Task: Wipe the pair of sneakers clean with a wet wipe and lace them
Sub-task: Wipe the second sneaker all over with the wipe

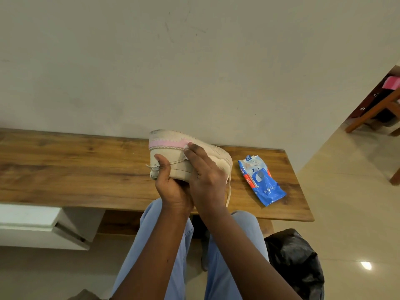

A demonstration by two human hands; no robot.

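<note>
My left hand (171, 187) clamps the beige sneaker (171, 146) at its heel, thumb curled onto the upper. It is tipped on its side over the wooden shelf (65, 169). My right hand (205, 176) lies nearly flat, fingers pressing a white wipe (187, 146) against the pink sole stripe. A lace (228, 191) dangles. The blue wipes packet (260, 181) lies on the shelf to the right, with print too small to read.

Your sneaker (171, 153) is beige with a pink scalloped band; your wipe pack (262, 182) is blue and white.
</note>
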